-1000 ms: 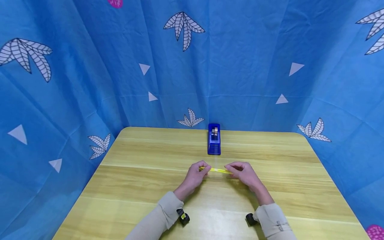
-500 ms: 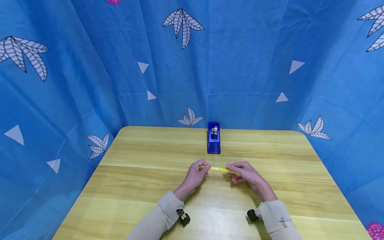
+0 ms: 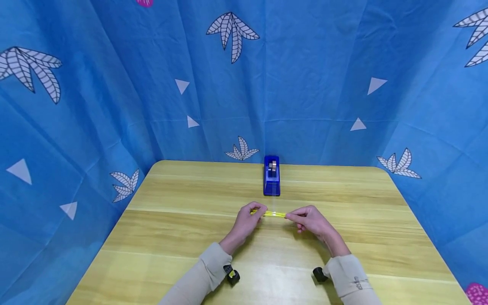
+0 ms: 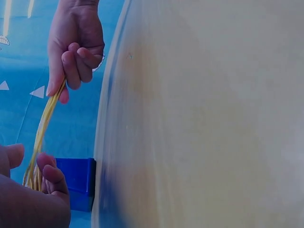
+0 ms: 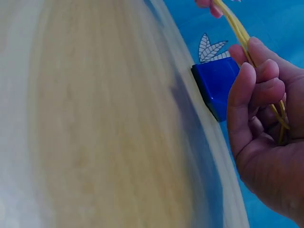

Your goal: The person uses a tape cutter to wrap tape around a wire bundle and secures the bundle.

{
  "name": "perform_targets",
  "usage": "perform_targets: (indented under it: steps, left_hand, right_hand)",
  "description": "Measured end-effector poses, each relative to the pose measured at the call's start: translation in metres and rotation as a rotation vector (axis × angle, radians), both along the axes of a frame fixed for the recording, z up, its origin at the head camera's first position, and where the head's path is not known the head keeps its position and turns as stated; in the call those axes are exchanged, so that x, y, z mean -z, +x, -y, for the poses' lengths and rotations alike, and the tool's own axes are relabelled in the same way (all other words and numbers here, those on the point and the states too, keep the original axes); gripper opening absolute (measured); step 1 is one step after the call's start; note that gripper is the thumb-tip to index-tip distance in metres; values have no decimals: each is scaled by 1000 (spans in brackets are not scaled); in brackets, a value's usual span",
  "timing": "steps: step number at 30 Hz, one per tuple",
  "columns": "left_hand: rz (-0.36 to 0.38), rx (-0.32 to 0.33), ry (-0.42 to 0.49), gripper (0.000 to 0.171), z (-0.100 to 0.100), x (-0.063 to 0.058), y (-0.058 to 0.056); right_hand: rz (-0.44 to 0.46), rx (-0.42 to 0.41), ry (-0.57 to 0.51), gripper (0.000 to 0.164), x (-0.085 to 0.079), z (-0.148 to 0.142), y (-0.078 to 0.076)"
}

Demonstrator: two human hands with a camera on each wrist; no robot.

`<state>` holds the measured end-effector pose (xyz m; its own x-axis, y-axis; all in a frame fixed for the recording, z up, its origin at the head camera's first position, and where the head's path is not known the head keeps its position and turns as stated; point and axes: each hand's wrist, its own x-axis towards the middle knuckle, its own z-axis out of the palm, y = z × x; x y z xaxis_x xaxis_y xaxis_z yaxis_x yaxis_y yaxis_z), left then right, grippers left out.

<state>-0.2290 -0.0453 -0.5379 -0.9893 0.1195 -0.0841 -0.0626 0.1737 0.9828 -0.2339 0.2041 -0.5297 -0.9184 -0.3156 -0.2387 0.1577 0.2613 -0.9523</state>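
Note:
A looped bundle of thin yellow cord (image 3: 280, 215) stretches crosswise between the two hands above the table. My left hand (image 3: 245, 221) holds its left end, with the thumb and fingers bent about it. My right hand (image 3: 313, 222) pinches the other end between thumb and index finger; loose loops run on into that palm in the right wrist view. A faint strip of clear tape (image 3: 274, 204) reaches from the blue tape dispenser (image 3: 272, 188) down to the bundle's middle, where a pale glint shows. The dispenser stands beyond the hands, a tape roll in it.
The wood-grain table (image 3: 171, 237) has its far edge just behind the dispenser. A blue curtain (image 3: 305, 84) with leaf and triangle prints hangs behind and at both sides. Small black cameras (image 3: 233, 277) sit at the wrists.
The right fingers first slid outward along the bundle, then came back in and now pinch nearer its middle. The left hand has shifted slightly left and up. The dispenser stays in place.

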Motion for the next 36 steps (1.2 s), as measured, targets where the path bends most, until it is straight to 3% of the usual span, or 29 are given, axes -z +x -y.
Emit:
perform_targets:
  steps: [3,7,11,16,19,24,29,36]
  left_hand:
    - [38,-8,25,28,-1,0,0]
    - [73,30,53,30,-2,-1,-1]
    - [71,61,68,27,-3,1,-2]
    - [53,50,88,24,-4,2,-4]
    - [48,41,90,24,-4,1,-3]
    - [28,31,83,23,-4,2,-3]
    - [27,30,83,22,-4,3,-3]
    - [7,21,82,23,-4,3,-3]
  right_hand:
    - [-40,12,23,36,0,0,0]
    - [-105,31,52,34,1,0,0]
    - [-163,50,90,30,0,1,-1]
    - [-190,49,142,31,1,1,-1]
    - [-155,89,104,39,0,0,-2]
    - [-7,172,-25,55,0,-1,-2]
    - [90,116,-94,57,3,-3,-2]
    - [112,11,-94,56,3,-4,-2]
